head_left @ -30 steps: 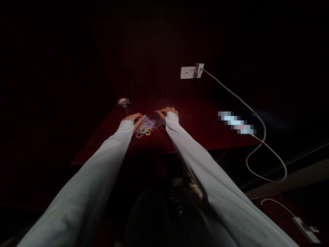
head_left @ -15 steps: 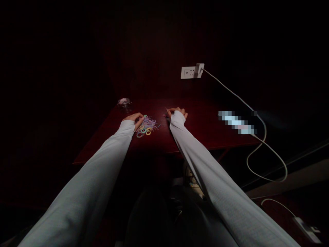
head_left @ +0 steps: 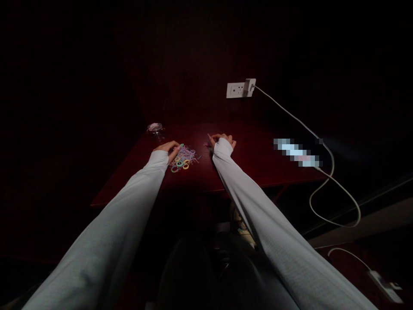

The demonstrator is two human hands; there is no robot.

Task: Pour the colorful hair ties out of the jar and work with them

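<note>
A loose pile of small hair ties (head_left: 187, 156), mostly purple with some yellow and green rings, lies on the dark red table (head_left: 251, 168). At the pile's upper left edge, my left hand (head_left: 168, 149) is closed, thumb and fingers pinching a green hair tie (head_left: 182, 145). My right hand (head_left: 222, 140) rests on the table to the right of the pile, fingers bent. By its fingertips are a few small pinkish hair ties (head_left: 206, 144); whether something sits between the fingers is too dark to make out.
A clear jar (head_left: 155, 130) with pinkish contents stands at the table's back left. A blurred-out bright device (head_left: 297, 153) lies at the right, its white cable (head_left: 292, 115) running to a wall socket (head_left: 237, 90). A white power strip (head_left: 384, 286) is low at the right.
Both hands stay almost where they were. The right fingers shift slightly up, showing more of the small pinkish hair ties beside them. The green hair tie remains at the left fingertips.
</note>
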